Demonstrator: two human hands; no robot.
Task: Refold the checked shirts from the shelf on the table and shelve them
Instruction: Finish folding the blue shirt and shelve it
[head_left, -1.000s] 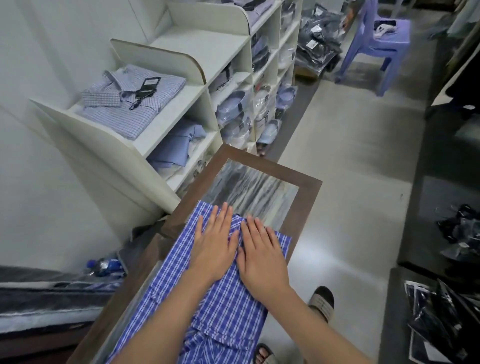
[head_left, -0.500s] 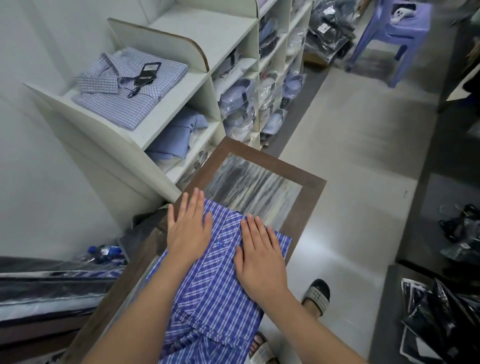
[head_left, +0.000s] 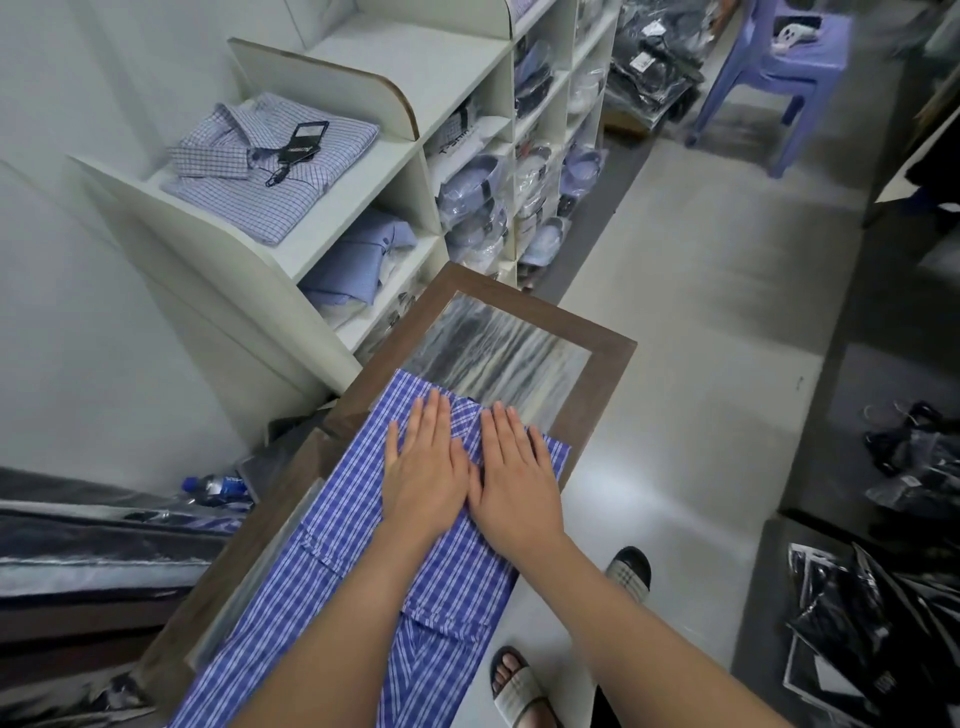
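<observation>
1. Lower centre of frame: blue checked shirt (head_left: 332, 571) spread along the table (head_left: 597, 374).
2. Left hand (head_left: 423, 467) and right hand (head_left: 511, 478) side by side, pressing flat on it.
3. Fingers straight, gripping nothing; cloth directly beneath them.

blue checked shirt (head_left: 358, 525) lies spread flat along the table (head_left: 597, 384); paler folded checked shirt (head_left: 270, 161) on shelf (head_left: 363, 197).

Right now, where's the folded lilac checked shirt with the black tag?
In the head view's upper left, the lilac checked shirt lies on the top shelf, left of the rounded divider, above the pale blue folded shirt.
</observation>
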